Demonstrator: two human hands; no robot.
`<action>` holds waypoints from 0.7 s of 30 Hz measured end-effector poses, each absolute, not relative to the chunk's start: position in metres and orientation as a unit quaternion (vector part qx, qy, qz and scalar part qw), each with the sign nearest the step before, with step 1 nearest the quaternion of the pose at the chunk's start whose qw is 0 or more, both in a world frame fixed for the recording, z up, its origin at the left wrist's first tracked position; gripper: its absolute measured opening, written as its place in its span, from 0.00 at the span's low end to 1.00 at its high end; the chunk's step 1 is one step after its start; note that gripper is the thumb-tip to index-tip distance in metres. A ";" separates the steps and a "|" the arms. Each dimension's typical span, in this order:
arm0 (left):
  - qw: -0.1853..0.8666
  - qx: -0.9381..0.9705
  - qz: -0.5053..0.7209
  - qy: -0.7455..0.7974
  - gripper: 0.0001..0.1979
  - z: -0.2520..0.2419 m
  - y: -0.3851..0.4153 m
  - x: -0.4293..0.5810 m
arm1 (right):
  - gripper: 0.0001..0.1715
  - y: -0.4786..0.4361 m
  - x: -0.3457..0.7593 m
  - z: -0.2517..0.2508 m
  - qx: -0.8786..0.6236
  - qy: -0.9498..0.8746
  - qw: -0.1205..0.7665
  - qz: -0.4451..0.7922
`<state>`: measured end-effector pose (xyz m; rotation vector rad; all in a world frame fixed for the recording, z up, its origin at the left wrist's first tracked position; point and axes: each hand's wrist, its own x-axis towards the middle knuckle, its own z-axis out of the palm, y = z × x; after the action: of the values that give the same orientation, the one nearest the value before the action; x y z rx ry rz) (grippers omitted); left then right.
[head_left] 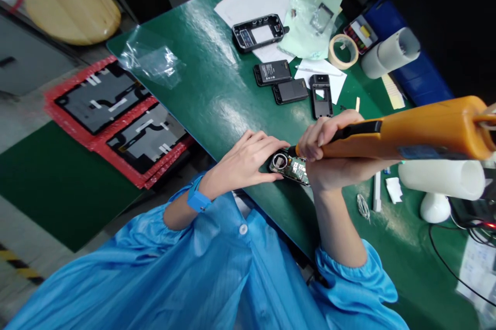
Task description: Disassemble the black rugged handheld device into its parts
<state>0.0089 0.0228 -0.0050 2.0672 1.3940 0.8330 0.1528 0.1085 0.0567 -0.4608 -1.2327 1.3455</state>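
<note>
My right hand [325, 139] is wrapped round an orange electric screwdriver [422, 128], whose black nose points down and left. The tip meets the upper edge of a small handheld device [296, 169] lying at the table's near edge, though the exact contact point is hidden by my fingers. A green circuit board and a round part show in its open housing. My left hand [248, 159] grips the device's left end between thumb and fingers, holding it against the table. Its right end is covered by my right hand. A blue strap [198, 199] circles my left wrist.
Beyond my hands on the green table [201, 82] lie two black battery packs [273, 72], a black housing [259, 33], a smaller case [321, 96] and a tape roll [343, 51]. Clear plastic bags [153, 59] rest left. Red-wrapped panels [116, 113] sit below the table edge.
</note>
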 end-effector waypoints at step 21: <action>0.178 0.718 0.432 0.516 0.10 -0.010 0.022 0.012 | 0.44 0.142 0.169 0.080 -0.294 -0.522 0.621 0.505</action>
<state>0.0125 0.0217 -0.0101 2.0311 1.4608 1.2215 0.1690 0.1424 0.0805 -0.6761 -1.2003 1.1615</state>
